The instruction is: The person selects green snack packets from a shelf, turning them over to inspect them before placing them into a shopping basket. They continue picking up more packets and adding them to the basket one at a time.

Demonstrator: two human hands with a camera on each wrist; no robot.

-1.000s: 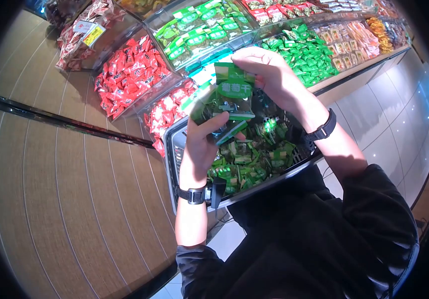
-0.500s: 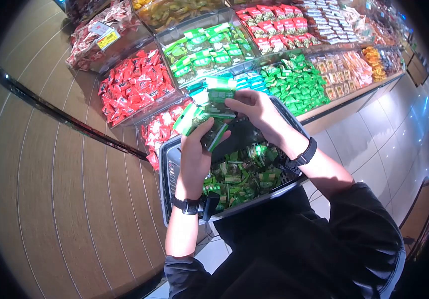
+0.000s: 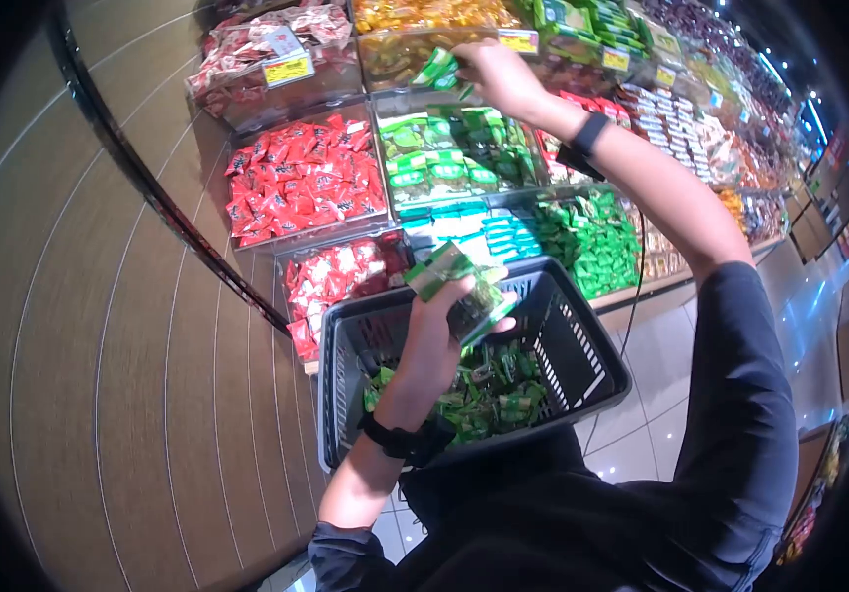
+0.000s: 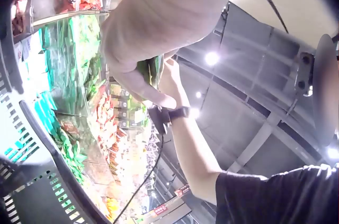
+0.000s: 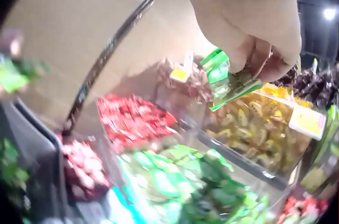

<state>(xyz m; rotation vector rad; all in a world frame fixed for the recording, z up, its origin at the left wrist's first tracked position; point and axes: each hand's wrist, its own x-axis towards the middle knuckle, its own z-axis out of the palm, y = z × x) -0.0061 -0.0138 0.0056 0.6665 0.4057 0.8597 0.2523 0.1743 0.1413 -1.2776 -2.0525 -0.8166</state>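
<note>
My right hand [image 3: 505,77] is stretched out over the display and pinches one small green raisin packet [image 3: 438,71] by its end. In the right wrist view that packet [image 5: 233,89] hangs from the fingertips, above the bin of green packets [image 3: 429,170]. My left hand [image 3: 429,345] holds more raisin packets [image 3: 444,266] between thumb and fingers, above the shopping basket [image 3: 592,370]. Inside the basket lie several green packets [image 3: 494,403]. Most of the left hand's packets are hidden by the hand in the left wrist view.
Red packets [image 3: 306,178] fill a bin left of the green ones. Blue packets [image 3: 474,235] and shiny green sweets [image 3: 592,242] lie in the front row. Behind is a bin of yellow packets [image 3: 424,15]. A wooden panel [image 3: 128,345] stands on the left.
My right hand has left the left hand's packets and moved forward over the bins, carrying one packet. The left hand still holds its packets over the basket. The head view has shifted.
</note>
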